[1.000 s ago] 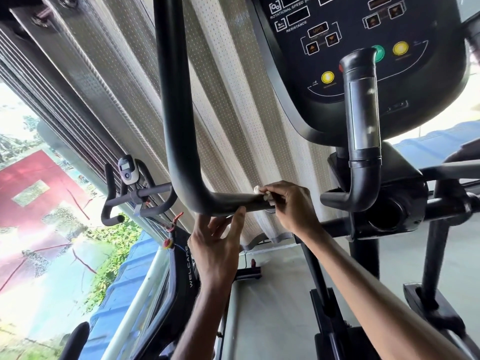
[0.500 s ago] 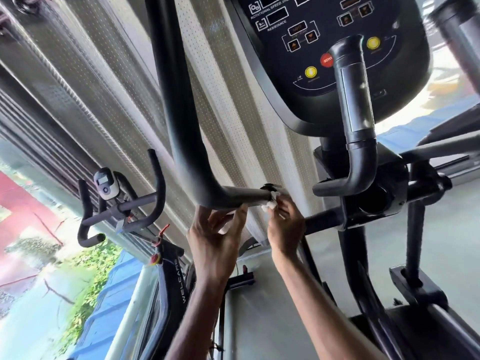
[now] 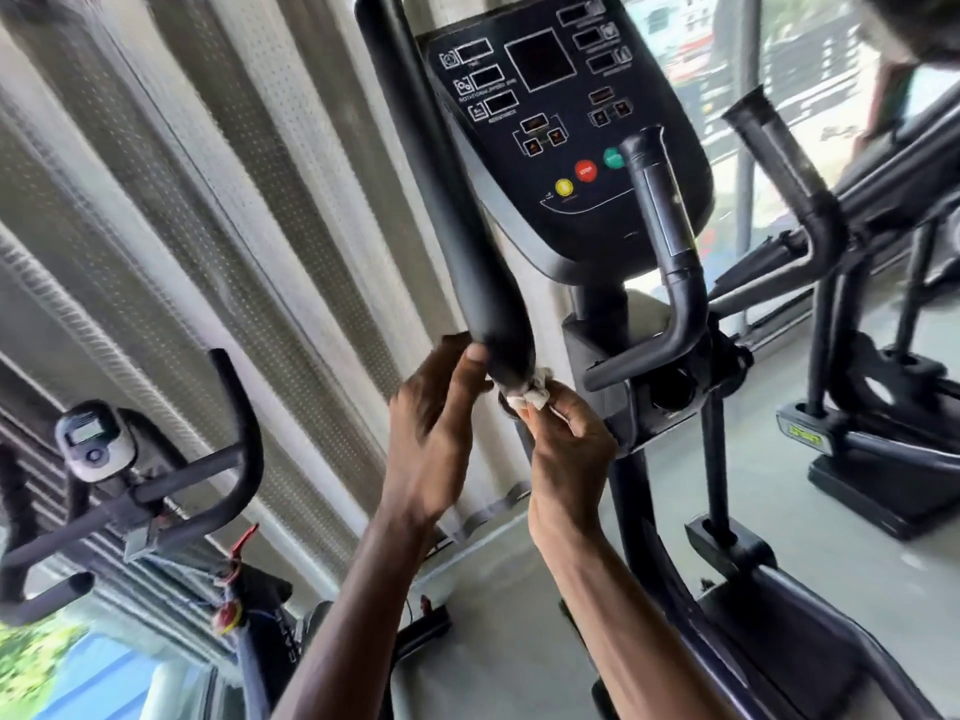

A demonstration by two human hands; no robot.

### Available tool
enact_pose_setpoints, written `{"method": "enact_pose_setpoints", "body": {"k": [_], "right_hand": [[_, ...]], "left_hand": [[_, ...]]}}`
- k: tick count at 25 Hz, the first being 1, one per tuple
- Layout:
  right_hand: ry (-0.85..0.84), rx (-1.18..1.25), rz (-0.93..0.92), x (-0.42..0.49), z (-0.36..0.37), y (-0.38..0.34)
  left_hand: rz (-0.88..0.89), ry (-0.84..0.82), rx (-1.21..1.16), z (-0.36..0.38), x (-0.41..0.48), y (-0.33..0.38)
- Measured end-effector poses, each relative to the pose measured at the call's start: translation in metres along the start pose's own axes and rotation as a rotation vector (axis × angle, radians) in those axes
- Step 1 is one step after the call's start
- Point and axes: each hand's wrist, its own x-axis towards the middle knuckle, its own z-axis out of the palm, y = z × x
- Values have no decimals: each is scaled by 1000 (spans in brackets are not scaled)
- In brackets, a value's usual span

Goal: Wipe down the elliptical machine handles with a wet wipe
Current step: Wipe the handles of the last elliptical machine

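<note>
The elliptical's long black left handle (image 3: 457,210) slants down from the top centre to its lower end between my hands. My right hand (image 3: 569,449) pinches a crumpled white wet wipe (image 3: 531,394) against that lower end, from below and to the right. My left hand (image 3: 434,423) is at the handle's left side, its thumb tip touching the black foam and its fingers relaxed. The short fixed handle (image 3: 670,241) with a grey sensor strip stands to the right, in front of the console (image 3: 561,132).
A perforated curtain (image 3: 234,210) hangs behind the machine. An exercise bike's handlebars and small display (image 3: 93,449) are at the lower left. A second elliptical (image 3: 857,356) stands at the right. Grey floor lies below.
The view has swung right and tilted, so the handle now looks steep rather than bent sideways. Both hands remain at the handle's lower end, the right one still working the wipe there.
</note>
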Motion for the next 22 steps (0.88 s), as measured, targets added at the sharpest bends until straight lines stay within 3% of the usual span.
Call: {"method": "enact_pose_setpoints", "body": {"k": [6, 9, 15, 18, 22], "right_hand": [[-38, 34, -199, -35, 11, -52], [-121, -81, -474, -37, 15, -81], [-310, -954, -1427, -31, 18, -117], [-447, -1232, -1654, -31, 15, -126], [-646, -1697, -1722, -42, 26, -140]], "left_hand": [[-141, -76, -193, -10, 6, 2], [-126, -42, -258, -5, 4, -7], [-115, -2, -271, -1, 6, -53], [-194, 47, -225, 1, 2, -76], [-285, 19, -48, 3, 4, -112]]}}
